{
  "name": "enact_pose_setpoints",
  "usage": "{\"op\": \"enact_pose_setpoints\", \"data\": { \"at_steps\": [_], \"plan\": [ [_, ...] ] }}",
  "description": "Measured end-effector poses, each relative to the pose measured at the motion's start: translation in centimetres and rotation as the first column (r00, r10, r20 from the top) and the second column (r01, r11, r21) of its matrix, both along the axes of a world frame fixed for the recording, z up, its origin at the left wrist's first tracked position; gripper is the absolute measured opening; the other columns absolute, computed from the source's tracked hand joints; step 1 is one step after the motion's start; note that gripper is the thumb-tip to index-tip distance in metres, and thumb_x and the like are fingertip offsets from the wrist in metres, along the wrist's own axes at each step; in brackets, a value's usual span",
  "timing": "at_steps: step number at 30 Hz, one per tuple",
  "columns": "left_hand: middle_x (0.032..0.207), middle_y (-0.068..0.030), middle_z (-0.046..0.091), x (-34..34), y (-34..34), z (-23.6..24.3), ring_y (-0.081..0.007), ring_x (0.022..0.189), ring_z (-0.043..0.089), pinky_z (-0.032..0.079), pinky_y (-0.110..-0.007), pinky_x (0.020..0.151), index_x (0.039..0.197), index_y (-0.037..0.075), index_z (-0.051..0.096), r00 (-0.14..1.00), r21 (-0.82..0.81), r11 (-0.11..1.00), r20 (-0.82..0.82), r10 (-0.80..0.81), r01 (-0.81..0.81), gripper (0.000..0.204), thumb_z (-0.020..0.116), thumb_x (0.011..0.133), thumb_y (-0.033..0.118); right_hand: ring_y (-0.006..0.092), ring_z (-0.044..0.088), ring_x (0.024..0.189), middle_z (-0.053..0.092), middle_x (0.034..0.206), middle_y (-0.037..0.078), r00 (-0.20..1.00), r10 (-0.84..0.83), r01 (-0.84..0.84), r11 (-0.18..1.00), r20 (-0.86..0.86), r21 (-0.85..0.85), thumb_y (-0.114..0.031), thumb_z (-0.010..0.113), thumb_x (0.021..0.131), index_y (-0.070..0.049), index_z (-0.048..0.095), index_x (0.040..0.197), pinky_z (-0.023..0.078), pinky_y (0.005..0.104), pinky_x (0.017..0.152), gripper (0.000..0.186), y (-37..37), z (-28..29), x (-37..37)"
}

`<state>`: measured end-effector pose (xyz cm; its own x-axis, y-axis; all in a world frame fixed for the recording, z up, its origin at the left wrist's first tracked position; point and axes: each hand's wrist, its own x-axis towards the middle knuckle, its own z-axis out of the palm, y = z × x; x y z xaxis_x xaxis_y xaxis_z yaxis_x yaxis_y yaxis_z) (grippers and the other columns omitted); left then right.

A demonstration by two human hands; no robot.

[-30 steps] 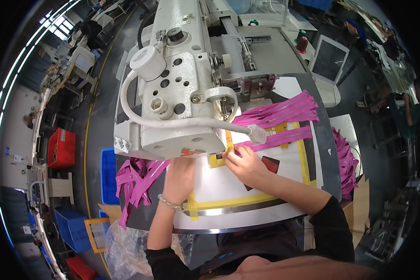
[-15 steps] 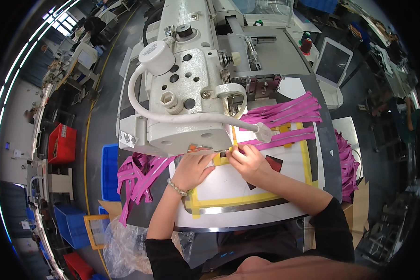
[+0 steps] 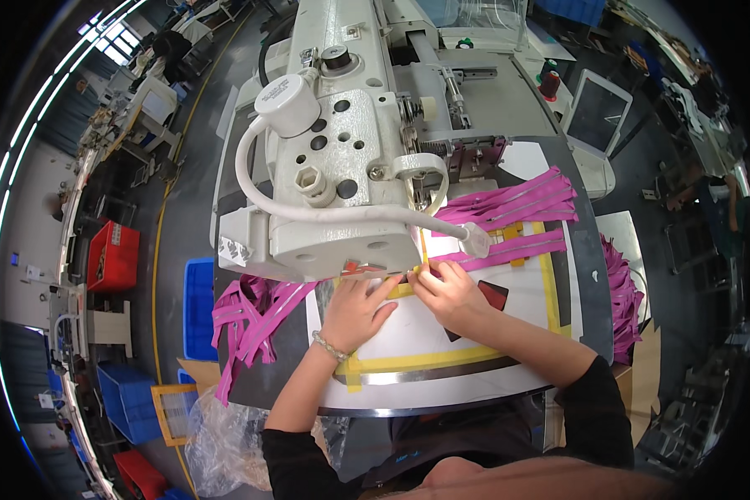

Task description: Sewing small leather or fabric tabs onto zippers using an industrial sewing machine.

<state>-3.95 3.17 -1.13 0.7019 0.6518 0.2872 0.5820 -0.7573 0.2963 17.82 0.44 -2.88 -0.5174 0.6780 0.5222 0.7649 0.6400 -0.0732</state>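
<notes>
Both of my hands work below the head of a large white sewing machine [image 3: 333, 237], over a white sheet [image 3: 400, 329] edged with yellow tape. My left hand [image 3: 352, 315] rests there with its index finger stretched to the right and its thumb apart. Beside it, my right hand [image 3: 450, 293] has its fingertips pinched together, close to the left index fingertip. What they pinch is too small and covered to make out. A pink zipper strip [image 3: 517, 247] runs in from the right and ends behind the right hand's fingers. A dark red patch [image 3: 493, 294] lies beside my right wrist.
More pink zippers lie bunched at the left [image 3: 254, 321], behind the strip [image 3: 517, 198], and off the table's right edge [image 3: 623, 292]. A white hose [image 3: 333, 212] loops across the machine head. Blue bins [image 3: 198, 308] and crumpled clear plastic [image 3: 225, 437] are at the left.
My left index finger now reaches further along the right hand's fingertips, and the left thumb sits further from the tape. The right hand keeps its pinch. The whole view has shifted slightly.
</notes>
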Motion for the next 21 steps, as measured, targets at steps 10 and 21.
{"op": "enact_pose_setpoints", "data": {
  "at_steps": [10, 21],
  "plan": [
    [0.108, -0.0142, 0.055, 0.85, -0.44, -0.47, -0.0331, 0.098, 0.053, 0.043, -0.042, 0.087, 0.124, 0.014, 0.06, 0.995, 0.04, 0.996, -0.048, 0.084, -0.082, 0.044, 0.067, 0.081, 0.019, 0.0256, 0.055, 0.087, 0.055, 0.1, 0.013, 0.999, 0.023, -0.023, 1.0, 0.044, -0.008, -0.012, 0.057, 0.076, 0.003, 0.06, 0.107, 0.047, 0.0347, 0.08, 0.035, -0.09, 0.06, 0.2],
    [0.11, -0.0142, 0.055, 0.95, -0.67, -0.46, -0.0335, 0.099, 0.053, 0.043, -0.042, 0.088, 0.123, 0.014, 0.061, 0.992, 0.004, 0.994, -0.073, 0.105, -0.105, 0.043, 0.067, 0.08, 0.018, 0.0245, 0.055, 0.086, 0.055, 0.098, 0.011, 1.0, 0.005, -0.005, 1.0, 0.006, 0.004, -0.011, 0.056, 0.076, 0.002, 0.061, 0.107, 0.046, 0.0332, 0.08, 0.033, -0.11, -0.12, 0.19]
  ]
}}
